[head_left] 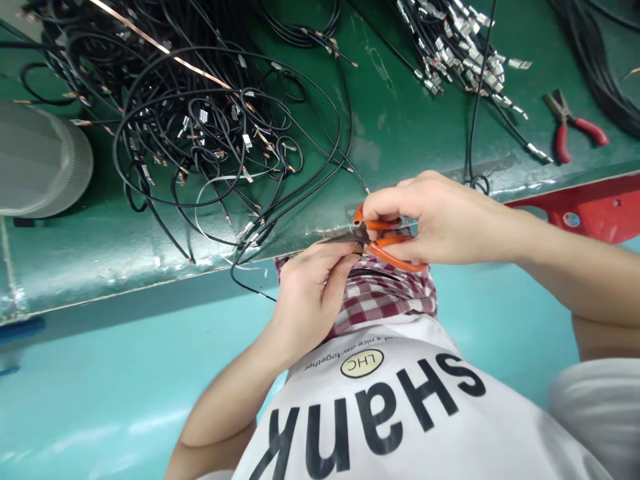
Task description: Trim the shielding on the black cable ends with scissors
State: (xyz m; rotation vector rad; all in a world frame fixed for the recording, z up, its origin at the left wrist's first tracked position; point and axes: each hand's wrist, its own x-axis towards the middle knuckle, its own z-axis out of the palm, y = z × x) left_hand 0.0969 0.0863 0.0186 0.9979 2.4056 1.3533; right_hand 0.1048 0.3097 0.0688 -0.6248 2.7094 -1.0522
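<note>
Right hand: my right hand (440, 223) is closed narrow around the orange handles of the small scissors (395, 251), and the fingers hold them from above.
Left hand: my left hand (310, 300) is pinching narrow at the dark tip of the scissors, just at the front edge of the desk (150, 250).
Cable: a thin black cable (253, 288) hangs over the desk edge and goes behind my left hand.
Handling: I judge the cable is light, soft and springy, so it can slip or curl. The best hold seems close to its end, between thumb and finger. The scissors look light, and the orange handles give the best hold.
Hidden: my fingers cover the tip of the scissors, so I cannot tell what I pinch, or if the cable end is there.
Around: a pile of black cables (175, 127) lies on the desk, with red pliers (575, 127) farther right, and a checked cloth (385, 300) lies on my lap.
</note>
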